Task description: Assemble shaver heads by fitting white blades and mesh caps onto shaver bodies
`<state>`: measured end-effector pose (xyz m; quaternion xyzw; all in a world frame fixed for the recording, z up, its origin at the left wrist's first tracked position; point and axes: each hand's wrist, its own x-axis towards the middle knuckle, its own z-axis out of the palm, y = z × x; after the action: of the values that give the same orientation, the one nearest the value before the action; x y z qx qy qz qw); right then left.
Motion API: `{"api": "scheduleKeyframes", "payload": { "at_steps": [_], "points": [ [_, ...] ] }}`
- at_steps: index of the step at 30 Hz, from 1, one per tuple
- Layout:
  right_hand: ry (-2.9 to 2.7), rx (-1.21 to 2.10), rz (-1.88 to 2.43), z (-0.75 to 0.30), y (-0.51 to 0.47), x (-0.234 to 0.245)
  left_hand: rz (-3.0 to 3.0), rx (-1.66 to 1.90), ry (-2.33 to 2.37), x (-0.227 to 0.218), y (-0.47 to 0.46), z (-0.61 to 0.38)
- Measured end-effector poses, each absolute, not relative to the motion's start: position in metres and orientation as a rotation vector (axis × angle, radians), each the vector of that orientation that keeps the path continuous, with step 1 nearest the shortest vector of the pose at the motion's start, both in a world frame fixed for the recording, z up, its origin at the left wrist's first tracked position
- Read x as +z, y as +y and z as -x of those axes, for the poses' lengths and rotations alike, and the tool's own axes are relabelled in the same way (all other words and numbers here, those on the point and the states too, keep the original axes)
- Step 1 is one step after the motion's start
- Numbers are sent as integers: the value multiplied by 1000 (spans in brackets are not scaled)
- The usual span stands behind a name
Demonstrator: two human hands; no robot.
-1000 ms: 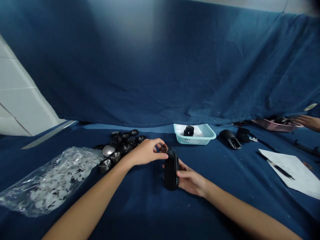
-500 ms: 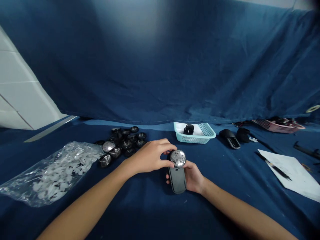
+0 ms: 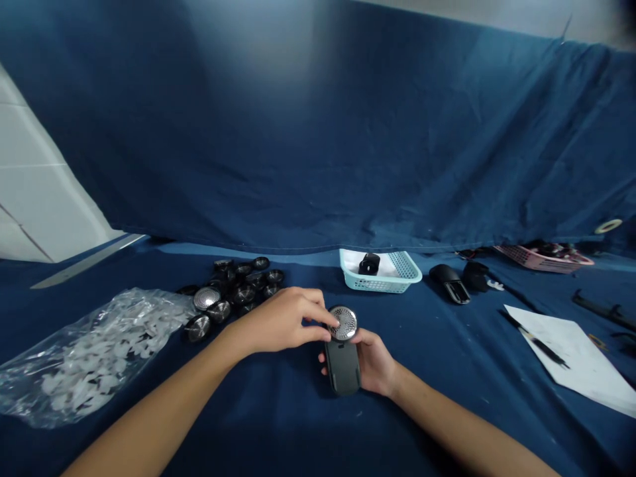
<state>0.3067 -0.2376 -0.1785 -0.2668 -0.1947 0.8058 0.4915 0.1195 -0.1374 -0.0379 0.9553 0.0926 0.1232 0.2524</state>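
Note:
A dark grey fabric shaver with a round, silver perforated head is held over the blue cloth in front of me. My right hand wraps its body from the right, fingertips showing on the left side. From the left, my left hand reaches to the head; a fingertip lies on the mesh and the thumb is by the head's lower left edge. To the left, several black round shaver caps lie in a pile, one showing silver mesh upward.
A clear plastic bag of small white parts lies at left. Behind my hands stands a light blue basket with a black part. Black housings, white paper and a pink basket are at right. Blue cloth hangs behind.
My left finger has shifted from the rim of the head onto its mesh. The whole view has moved slightly; my right hand keeps its hold on the shaver.

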Motion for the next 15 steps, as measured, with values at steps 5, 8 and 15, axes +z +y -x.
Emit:
{"api": "scheduleKeyframes", "payload": {
  "at_steps": [5,8,15],
  "points": [
    [-497,1918,672,-302,-236,-174,-2607,241,264,-39,-143,-122],
    [-502,1934,699,-302,-236,-173,-2607,253,297,-38,-143,-124],
    [-500,1927,719,-304,-236,-176,-2608,269,329,-36,-139,-123]
  ]
}}
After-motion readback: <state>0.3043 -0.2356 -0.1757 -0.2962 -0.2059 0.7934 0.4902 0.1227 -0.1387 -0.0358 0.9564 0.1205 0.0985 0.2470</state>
